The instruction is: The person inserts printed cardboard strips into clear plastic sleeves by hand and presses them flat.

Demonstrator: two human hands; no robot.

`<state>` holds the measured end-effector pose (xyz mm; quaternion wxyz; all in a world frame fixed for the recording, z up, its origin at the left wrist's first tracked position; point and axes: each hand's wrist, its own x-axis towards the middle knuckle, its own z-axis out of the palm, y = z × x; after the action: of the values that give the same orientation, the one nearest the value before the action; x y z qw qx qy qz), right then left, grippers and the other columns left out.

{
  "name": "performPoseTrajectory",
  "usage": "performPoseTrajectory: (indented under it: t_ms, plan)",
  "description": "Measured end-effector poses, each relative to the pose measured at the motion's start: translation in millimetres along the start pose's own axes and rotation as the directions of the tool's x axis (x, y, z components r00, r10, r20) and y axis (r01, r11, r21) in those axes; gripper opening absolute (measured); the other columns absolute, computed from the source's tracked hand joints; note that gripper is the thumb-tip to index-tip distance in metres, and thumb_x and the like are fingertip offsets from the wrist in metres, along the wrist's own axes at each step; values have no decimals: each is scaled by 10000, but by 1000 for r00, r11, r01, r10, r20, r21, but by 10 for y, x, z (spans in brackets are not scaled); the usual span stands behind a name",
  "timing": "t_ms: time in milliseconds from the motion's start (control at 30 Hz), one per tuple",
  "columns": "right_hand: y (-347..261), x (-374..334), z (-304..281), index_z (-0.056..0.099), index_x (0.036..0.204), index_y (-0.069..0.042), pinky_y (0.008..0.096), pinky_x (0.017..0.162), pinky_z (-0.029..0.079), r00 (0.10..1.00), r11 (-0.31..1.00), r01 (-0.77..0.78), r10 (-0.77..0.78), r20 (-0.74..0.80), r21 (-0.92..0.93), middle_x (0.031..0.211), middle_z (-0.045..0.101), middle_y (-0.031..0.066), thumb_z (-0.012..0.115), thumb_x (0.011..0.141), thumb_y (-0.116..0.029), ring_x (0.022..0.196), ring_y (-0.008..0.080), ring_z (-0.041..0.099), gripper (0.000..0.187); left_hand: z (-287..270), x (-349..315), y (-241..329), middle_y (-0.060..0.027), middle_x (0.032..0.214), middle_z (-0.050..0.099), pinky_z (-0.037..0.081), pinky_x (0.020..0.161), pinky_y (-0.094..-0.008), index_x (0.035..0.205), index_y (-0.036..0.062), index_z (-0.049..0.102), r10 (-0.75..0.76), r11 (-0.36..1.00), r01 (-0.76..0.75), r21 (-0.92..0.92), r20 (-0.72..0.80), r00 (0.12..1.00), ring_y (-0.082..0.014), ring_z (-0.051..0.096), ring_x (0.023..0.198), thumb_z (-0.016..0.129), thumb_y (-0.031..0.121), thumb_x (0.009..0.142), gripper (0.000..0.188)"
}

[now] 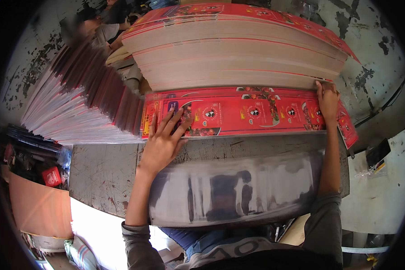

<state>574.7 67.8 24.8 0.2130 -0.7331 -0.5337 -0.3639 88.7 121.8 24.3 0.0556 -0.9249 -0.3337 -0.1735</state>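
Note:
My left hand (161,143) lies on the left part of a red printed cardboard sheet (231,114), its fingers spread. My right hand (328,100) is at the sheet's far right corner, with fingers bent around the edge and the thumb pointing away from me; its fingertips are partly in shadow. Just behind the sheet rises a tall stack of red-topped printed sheets (238,54), its pale cut edges facing me. A fanned row of clear-sided, dark-edged sheets (85,103) leans to the left, touching the red sheet's left end.
In front of me a clear plastic-covered pad (234,191) lies on the worn grey table (103,175). Another person (108,33) is behind the fanned row. A brown board (40,202) and a small red box (51,176) are at the lower left.

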Motion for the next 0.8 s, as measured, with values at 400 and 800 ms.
performPoseTrajectory:
  t_ms: [400, 800]
  plan:
    - [708, -237, 8, 618, 965, 3, 436, 777, 439, 912, 983, -139, 78, 403, 124, 854, 631, 214, 529, 880, -360, 808, 405, 568, 383, 78, -4, 108, -71, 1381, 406, 199, 1044, -572, 1318, 265, 456, -151, 984, 156, 91, -57, 987, -311, 342, 1293, 528, 339, 865, 464]
    - [673, -139, -187, 594, 1001, 57, 271, 731, 441, 823, 804, -373, 56, 566, 464, 872, 635, 135, 624, 840, -275, 822, 157, 588, 370, 228, 57, 56, -59, 1383, 408, 196, 1043, -534, 1309, 267, 473, -200, 963, 225, 149, -168, 965, -299, 343, 1287, 540, 396, 857, 475]
